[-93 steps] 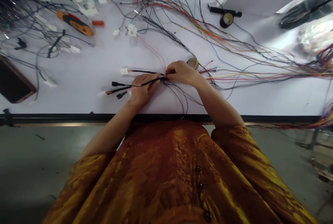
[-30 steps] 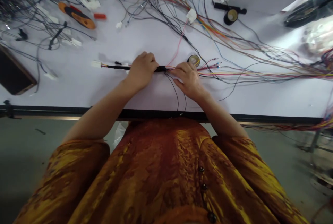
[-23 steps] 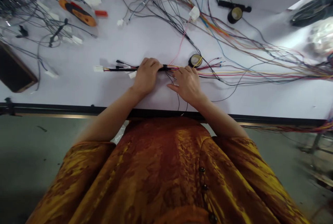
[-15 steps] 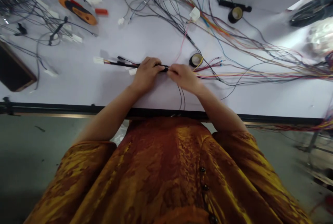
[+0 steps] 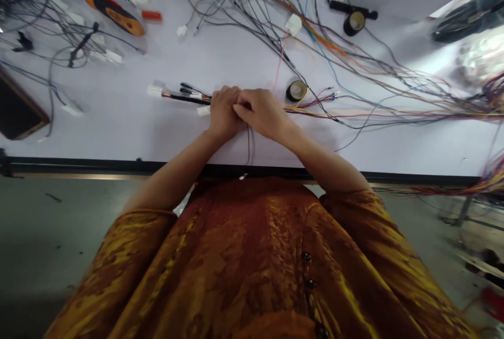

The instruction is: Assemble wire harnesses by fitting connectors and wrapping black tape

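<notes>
A wire harness [image 5: 185, 98], wrapped in black at its left end, runs across the white table in front of me. White connectors sit on that end, one white connector [image 5: 155, 90] at its tip. My left hand [image 5: 225, 112] is closed around the harness. Over its fingertips lies my right hand [image 5: 263, 113], also closed on the harness, with the gripped stretch hidden beneath. Yellow and red wires [image 5: 305, 112] come out to the right of it. A thin dark wire [image 5: 248, 145] hangs below the hands. Just right of them stands a roll of black tape [image 5: 296, 91].
At upper left lie an orange-and-black tool handle [image 5: 114, 12], a red piece [image 5: 151, 16] and tangled wires [image 5: 35, 11]. A phone-like dark slab [image 5: 19, 105] rests at far left. Loose wires [image 5: 338, 50] cross the back right, near a second tape roll [image 5: 354, 23].
My right hand has moved left and now overlaps my left hand. The left hand and the harness end have shifted slightly right. The thin hanging wire has moved left.
</notes>
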The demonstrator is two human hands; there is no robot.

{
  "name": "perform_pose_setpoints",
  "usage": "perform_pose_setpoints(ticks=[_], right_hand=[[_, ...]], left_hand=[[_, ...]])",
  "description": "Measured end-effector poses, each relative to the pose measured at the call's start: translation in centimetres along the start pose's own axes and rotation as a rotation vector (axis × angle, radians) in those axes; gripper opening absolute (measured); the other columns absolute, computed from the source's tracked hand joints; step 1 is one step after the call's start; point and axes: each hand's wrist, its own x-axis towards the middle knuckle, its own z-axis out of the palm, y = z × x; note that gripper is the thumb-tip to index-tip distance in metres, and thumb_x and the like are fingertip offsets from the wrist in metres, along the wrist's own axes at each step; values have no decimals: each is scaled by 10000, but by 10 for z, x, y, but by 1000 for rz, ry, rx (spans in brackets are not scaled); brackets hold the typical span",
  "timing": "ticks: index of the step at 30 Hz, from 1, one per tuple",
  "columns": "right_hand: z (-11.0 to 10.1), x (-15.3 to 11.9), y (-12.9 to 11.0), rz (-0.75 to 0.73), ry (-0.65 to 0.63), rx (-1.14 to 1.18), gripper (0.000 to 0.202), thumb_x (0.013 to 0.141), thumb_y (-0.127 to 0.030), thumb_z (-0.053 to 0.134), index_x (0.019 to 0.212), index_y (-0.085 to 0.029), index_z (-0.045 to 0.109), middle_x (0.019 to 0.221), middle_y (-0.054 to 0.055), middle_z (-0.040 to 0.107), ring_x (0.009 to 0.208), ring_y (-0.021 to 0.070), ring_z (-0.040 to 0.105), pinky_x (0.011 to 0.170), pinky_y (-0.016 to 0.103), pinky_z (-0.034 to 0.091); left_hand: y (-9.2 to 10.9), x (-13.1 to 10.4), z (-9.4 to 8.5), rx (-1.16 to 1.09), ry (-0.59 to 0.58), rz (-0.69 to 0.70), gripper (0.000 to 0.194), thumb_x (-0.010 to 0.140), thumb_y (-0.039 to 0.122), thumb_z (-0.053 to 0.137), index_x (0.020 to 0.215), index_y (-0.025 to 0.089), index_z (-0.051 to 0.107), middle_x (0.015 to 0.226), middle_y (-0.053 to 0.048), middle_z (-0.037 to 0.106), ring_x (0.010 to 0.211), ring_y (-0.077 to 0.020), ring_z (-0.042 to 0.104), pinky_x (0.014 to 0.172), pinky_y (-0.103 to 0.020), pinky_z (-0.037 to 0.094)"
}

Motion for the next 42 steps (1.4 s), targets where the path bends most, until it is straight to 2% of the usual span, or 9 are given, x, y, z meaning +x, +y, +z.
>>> perform_pose_setpoints(ticks=[4, 7, 10, 17, 20, 25, 29, 33, 42], right_hand=[[-23, -20, 15, -183, 117, -176, 154, 935, -257, 569, 860, -182, 680, 848, 33, 690, 812, 167, 594, 803, 319, 471], [-61, -34, 43, -158, 295, -275, 178, 935, -288, 551, 939, -203, 707, 936, 59, 714, 865, 201, 616, 841, 366, 491], [-86, -48, 66, -102, 255, -399, 191, 928, -326, 574, 909, -205, 720, 878, 54, 702, 815, 202, 608, 813, 371, 492], [-80, -45, 74, -212, 188, -577, 240, 989, -258, 496, 936, -232, 728, 1006, 82, 678, 963, 238, 603, 879, 393, 495], [-72, -28, 71, -284, 65, -696, 218, 969, -210, 532, 888, -208, 735, 994, 91, 673, 1025, 258, 592, 937, 407, 476], [-72, -6, 69, -233, -64, -788, 124, 879, -141, 652, 881, -187, 767, 946, 77, 697, 878, 221, 615, 792, 351, 448], [-82, 3, 71, -175, -197, -591, 71, 799, -152, 757, 761, -207, 781, 789, 22, 708, 770, 177, 625, 763, 330, 437], [-96, 8, 67, -115, -401, -329, 118, 735, -270, 832, 847, -238, 811, 697, -19, 713, 645, 139, 603, 687, 309, 454], [-112, 17, 33, 71, -881, -539, 291, 839, -372, 723, 1043, -181, 804, 778, -32, 716, 743, 119, 619, 724, 256, 450]], left_hand=[[5, -5, 1, -63, 38, 74, 235, 1005, 353, 530, 897, 241, 706, 1053, -71, 747, 1048, -267, 629, 941, -470, 405], [4, -11, -3, -110, 63, 141, 221, 1002, 393, 538, 974, 276, 724, 1127, -51, 756, 1080, -250, 649, 991, -466, 415], [3, -14, -5, -86, 75, 164, 205, 999, 392, 537, 988, 279, 708, 1161, -58, 746, 1099, -250, 651, 987, -461, 432], [1, -15, -3, 40, 25, 254, 256, 1016, 406, 475, 922, 256, 660, 1165, -89, 741, 1058, -287, 623, 880, -461, 441], [-1, -15, -1, 79, 29, 229, 283, 1020, 412, 452, 1001, 222, 661, 1020, -128, 747, 980, -311, 637, 858, -478, 445], [4, -21, -6, 116, 46, 248, 276, 1029, 353, 437, 1080, 207, 666, 1027, -151, 729, 929, -291, 658, 812, -441, 474], [9, -29, -14, 116, 55, 325, 234, 1028, 315, 461, 1015, 224, 676, 1003, -115, 726, 914, -248, 661, 750, -378, 493], [9, -33, -19, 93, 77, 381, 199, 1021, 306, 496, 1010, 240, 683, 1006, -98, 731, 889, -235, 648, 769, -384, 493], [14, -32, -28, 110, 225, 593, 137, 992, 230, 583, 1041, 208, 708, 939, -57, 754, 848, -194, 640, 743, -328, 487]])
